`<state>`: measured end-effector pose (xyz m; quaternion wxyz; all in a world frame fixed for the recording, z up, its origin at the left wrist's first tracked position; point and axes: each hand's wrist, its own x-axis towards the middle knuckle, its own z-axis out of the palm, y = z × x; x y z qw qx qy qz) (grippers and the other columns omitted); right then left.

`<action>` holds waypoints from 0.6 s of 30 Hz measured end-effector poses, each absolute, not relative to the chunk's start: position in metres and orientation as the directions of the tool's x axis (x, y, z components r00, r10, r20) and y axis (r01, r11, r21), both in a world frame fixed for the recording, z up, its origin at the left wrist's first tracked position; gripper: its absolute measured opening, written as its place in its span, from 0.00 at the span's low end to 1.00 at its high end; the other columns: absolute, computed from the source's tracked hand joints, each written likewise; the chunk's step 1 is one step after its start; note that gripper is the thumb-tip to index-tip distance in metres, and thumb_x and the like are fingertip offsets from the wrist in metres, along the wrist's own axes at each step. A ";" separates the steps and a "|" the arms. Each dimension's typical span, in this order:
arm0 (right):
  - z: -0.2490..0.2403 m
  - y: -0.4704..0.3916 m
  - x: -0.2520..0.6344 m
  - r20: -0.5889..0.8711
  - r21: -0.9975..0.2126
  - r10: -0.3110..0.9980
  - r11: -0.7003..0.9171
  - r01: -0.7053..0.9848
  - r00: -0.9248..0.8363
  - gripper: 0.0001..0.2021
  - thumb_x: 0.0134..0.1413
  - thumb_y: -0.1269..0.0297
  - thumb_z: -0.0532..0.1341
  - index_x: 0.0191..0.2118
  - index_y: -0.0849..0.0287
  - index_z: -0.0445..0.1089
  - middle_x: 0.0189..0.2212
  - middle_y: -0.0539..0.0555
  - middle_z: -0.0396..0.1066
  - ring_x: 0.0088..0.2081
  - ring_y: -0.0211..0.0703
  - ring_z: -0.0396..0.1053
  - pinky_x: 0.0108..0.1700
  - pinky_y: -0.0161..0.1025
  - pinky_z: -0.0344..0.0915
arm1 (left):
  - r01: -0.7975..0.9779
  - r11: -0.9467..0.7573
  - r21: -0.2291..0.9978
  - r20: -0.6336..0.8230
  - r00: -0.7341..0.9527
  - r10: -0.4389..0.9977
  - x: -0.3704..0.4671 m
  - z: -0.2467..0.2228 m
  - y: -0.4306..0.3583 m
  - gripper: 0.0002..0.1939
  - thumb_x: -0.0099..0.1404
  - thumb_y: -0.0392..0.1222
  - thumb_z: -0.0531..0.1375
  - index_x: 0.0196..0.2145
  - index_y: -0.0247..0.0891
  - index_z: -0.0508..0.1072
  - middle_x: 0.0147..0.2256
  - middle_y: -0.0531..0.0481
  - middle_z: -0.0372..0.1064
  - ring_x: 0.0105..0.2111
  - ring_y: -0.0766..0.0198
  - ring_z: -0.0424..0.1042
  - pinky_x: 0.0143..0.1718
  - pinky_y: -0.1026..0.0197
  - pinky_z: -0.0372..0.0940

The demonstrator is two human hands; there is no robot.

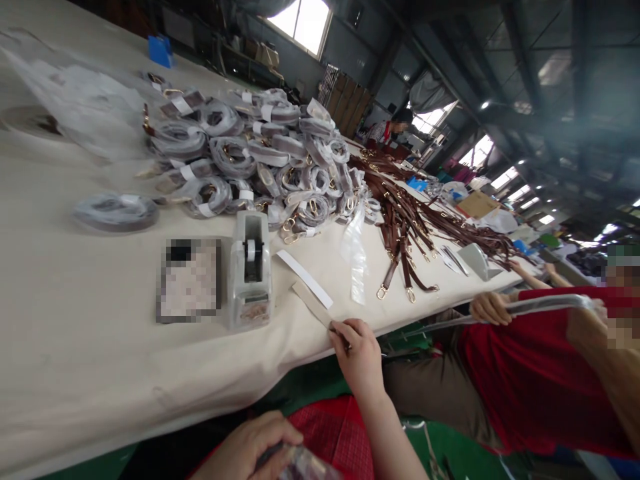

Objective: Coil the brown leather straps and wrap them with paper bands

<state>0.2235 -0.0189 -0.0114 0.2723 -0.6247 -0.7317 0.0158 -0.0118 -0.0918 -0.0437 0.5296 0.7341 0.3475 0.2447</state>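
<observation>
My left hand [255, 447], low in front of my red clothing, is closed round a clear plastic-wrapped bundle [307, 463], mostly cut off by the frame. At the table's near edge, my right hand [361, 353] pinches the near end of a beige strip [311, 303]. A white paper strip [305, 279] lies right beside it. To the left of the strips stands a tape dispenser [251, 270]. Behind it is a heap of coiled straps in clear plastic [235, 153], many with white paper bands and gold clasps.
Unwrapped brown straps [395, 227] with gold clasps spread to the right. A clear plastic sleeve [357, 267] lies before them. One wrapped coil [116, 212] sits apart at left. A co-worker in red [525, 373] stands close on my right, holding a plastic-sleeved strap [545, 305].
</observation>
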 end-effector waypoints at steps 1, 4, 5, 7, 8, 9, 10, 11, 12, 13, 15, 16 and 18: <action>-0.015 -0.020 0.225 0.388 -0.367 0.920 0.205 0.908 -0.051 0.09 0.59 0.66 0.61 0.43 0.54 0.78 0.36 0.56 0.74 0.38 0.47 0.72 0.43 0.43 0.71 | 0.253 -0.191 0.948 -0.018 0.646 0.763 -0.012 -0.044 -0.091 0.08 0.68 0.41 0.56 0.41 0.46 0.75 0.37 0.54 0.76 0.39 0.65 0.76 0.44 0.70 0.67; -0.022 -0.020 0.229 0.406 -0.399 0.914 0.192 0.897 -0.015 0.09 0.62 0.66 0.59 0.41 0.55 0.78 0.36 0.56 0.74 0.38 0.46 0.72 0.43 0.42 0.70 | 0.268 -0.176 0.947 -0.049 0.666 0.745 -0.010 -0.045 -0.090 0.08 0.69 0.43 0.55 0.41 0.45 0.75 0.38 0.54 0.76 0.39 0.65 0.76 0.45 0.69 0.67; -0.023 -0.019 0.230 0.407 -0.410 0.913 0.194 0.891 -0.012 0.09 0.62 0.66 0.58 0.40 0.56 0.78 0.35 0.56 0.74 0.38 0.46 0.73 0.43 0.41 0.70 | 0.272 -0.176 0.946 -0.055 0.671 0.740 -0.010 -0.045 -0.091 0.09 0.70 0.43 0.55 0.41 0.45 0.75 0.37 0.54 0.76 0.39 0.65 0.76 0.45 0.69 0.67; -0.022 -0.018 0.231 0.401 -0.426 0.916 0.206 0.881 -0.021 0.10 0.63 0.67 0.57 0.39 0.56 0.77 0.35 0.56 0.74 0.37 0.45 0.73 0.42 0.40 0.70 | 0.279 -0.176 0.944 -0.063 0.677 0.733 -0.010 -0.045 -0.091 0.09 0.70 0.44 0.55 0.41 0.45 0.75 0.38 0.54 0.76 0.39 0.65 0.76 0.45 0.69 0.67; -0.021 -0.019 0.232 0.392 -0.430 0.920 0.213 0.878 -0.031 0.09 0.62 0.67 0.58 0.39 0.56 0.77 0.36 0.56 0.74 0.37 0.45 0.73 0.42 0.40 0.70 | 0.278 -0.177 0.944 -0.063 0.680 0.731 -0.010 -0.044 -0.091 0.09 0.70 0.44 0.55 0.41 0.45 0.75 0.38 0.54 0.76 0.39 0.65 0.76 0.45 0.69 0.67; -0.020 -0.020 0.232 0.382 -0.429 0.923 0.218 0.877 -0.043 0.08 0.61 0.66 0.60 0.40 0.56 0.77 0.37 0.56 0.74 0.38 0.45 0.73 0.43 0.41 0.71 | 0.274 -0.179 0.945 -0.059 0.680 0.731 -0.010 -0.043 -0.092 0.09 0.70 0.44 0.55 0.42 0.45 0.75 0.38 0.54 0.76 0.39 0.65 0.76 0.45 0.70 0.67; -0.019 -0.022 0.231 0.376 -0.424 0.925 0.219 0.879 -0.049 0.07 0.60 0.66 0.61 0.42 0.56 0.76 0.38 0.57 0.73 0.40 0.46 0.73 0.44 0.41 0.71 | 0.271 -0.179 0.946 -0.055 0.676 0.735 -0.010 -0.042 -0.092 0.09 0.70 0.43 0.55 0.42 0.45 0.75 0.38 0.54 0.76 0.39 0.65 0.76 0.45 0.70 0.67; -0.020 -0.025 0.231 0.373 -0.416 0.927 0.212 0.884 -0.047 0.09 0.59 0.65 0.62 0.44 0.56 0.75 0.39 0.57 0.73 0.41 0.47 0.73 0.46 0.42 0.71 | 0.267 -0.180 0.947 -0.049 0.671 0.740 -0.011 -0.041 -0.092 0.09 0.70 0.43 0.55 0.42 0.45 0.75 0.38 0.54 0.76 0.39 0.65 0.76 0.45 0.70 0.67; -0.020 -0.028 0.230 0.371 -0.404 0.928 0.196 0.894 -0.036 0.11 0.58 0.65 0.63 0.46 0.56 0.75 0.40 0.58 0.72 0.41 0.48 0.72 0.46 0.44 0.71 | 0.262 -0.182 0.948 -0.042 0.668 0.743 -0.011 -0.040 -0.092 0.09 0.70 0.43 0.55 0.41 0.45 0.75 0.38 0.54 0.76 0.39 0.65 0.76 0.44 0.70 0.67; -0.022 -0.032 0.229 0.369 -0.391 0.929 0.172 0.904 -0.017 0.12 0.58 0.65 0.62 0.48 0.56 0.74 0.40 0.58 0.71 0.42 0.49 0.72 0.46 0.44 0.71 | 0.258 -0.185 0.948 -0.034 0.663 0.747 -0.011 -0.040 -0.091 0.09 0.70 0.43 0.55 0.41 0.45 0.75 0.38 0.54 0.76 0.39 0.65 0.76 0.44 0.70 0.67; -0.025 -0.037 0.228 0.366 -0.369 0.930 0.123 0.921 0.022 0.14 0.61 0.66 0.60 0.51 0.56 0.72 0.42 0.59 0.70 0.41 0.49 0.72 0.44 0.45 0.72 | 0.253 -0.190 0.949 -0.026 0.661 0.749 -0.010 -0.039 -0.091 0.09 0.70 0.43 0.55 0.41 0.46 0.75 0.38 0.54 0.76 0.39 0.65 0.76 0.44 0.70 0.67; -0.027 -0.039 0.227 0.368 -0.361 0.929 0.112 0.926 0.031 0.14 0.62 0.66 0.58 0.52 0.57 0.71 0.42 0.60 0.69 0.41 0.49 0.72 0.44 0.45 0.72 | 0.254 -0.190 0.948 -0.027 0.661 0.750 -0.010 -0.040 -0.090 0.08 0.70 0.42 0.55 0.41 0.46 0.75 0.38 0.54 0.76 0.39 0.65 0.76 0.44 0.70 0.67; -0.029 -0.040 0.225 0.383 -0.365 0.924 0.132 0.922 0.020 0.14 0.65 0.68 0.54 0.53 0.58 0.71 0.42 0.61 0.70 0.42 0.49 0.73 0.44 0.44 0.72 | 0.259 -0.194 0.946 -0.027 0.658 0.752 -0.009 -0.042 -0.090 0.08 0.69 0.42 0.56 0.41 0.46 0.75 0.38 0.54 0.76 0.39 0.65 0.76 0.44 0.70 0.67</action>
